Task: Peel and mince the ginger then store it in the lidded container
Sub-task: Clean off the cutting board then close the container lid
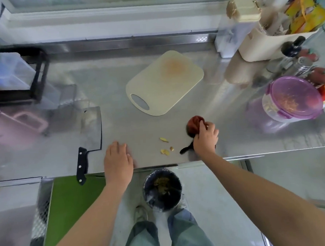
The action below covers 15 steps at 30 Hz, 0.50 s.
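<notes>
Ginger [288, 102], already minced by the look of it, lies as a pale orange heap inside the lidded container [268, 108], which stands well to the right of the cutting board [165, 83] with its purple lid seated; whether the clips are latched cannot be told. The board carries only an orange stain, so the chopping and storing seem done and what is left is a judgement of tidying up. On the person's side of the board, off its near right corner, a few ginger peel scraps [164, 139] lie on the bare desk [139, 124], strung loosely in a line that runs from the board toward the desk edge. The right hand [205, 137] sits just right of those scraps, its fingers curled and clamped on a bunched reddish cloth [194, 124], with a dark tail of it trailing out near the wrist. The left hand [117, 159] rests farther from the board, at the desk edge and left of the scraps, its fingers straight and close together, flat on the steel and holding nothing. Of the 2 hands the right is the nearer to the scraps, and the cloth lies beside them, not on them. A lined bin [162, 190] stands on the floor below the desk edge, almost straight out from the scraps, so a sweep leftward and toward the person would likely carry them over. A cleaver [91, 130] lies left of the board, handle over the edge.
</notes>
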Available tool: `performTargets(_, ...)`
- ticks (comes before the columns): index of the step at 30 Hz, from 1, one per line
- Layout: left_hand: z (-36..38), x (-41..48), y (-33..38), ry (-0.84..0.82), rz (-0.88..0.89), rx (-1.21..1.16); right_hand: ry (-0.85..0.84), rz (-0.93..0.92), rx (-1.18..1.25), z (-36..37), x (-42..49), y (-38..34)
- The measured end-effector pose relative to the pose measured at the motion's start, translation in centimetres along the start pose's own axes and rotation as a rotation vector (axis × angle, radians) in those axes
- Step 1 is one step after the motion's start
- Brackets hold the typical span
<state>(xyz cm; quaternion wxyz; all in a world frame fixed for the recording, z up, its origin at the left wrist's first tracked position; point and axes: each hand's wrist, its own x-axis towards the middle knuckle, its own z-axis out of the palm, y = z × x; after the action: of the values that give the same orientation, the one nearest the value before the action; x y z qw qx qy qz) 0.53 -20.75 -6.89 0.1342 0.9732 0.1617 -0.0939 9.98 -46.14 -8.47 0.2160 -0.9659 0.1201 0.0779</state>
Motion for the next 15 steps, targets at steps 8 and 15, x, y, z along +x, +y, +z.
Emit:
performTargets(8, -0.5, -1.5, -3.3, 0.023, -0.015, -0.054, -0.150, -0.310, 0.215, 2.8, -2.9, -4.6)
performTargets(15, -0.1, -2.1, -5.4, 0.043, -0.028, -0.130, -0.164, -0.310, 0.086, 3.5, -1.1, -5.9)
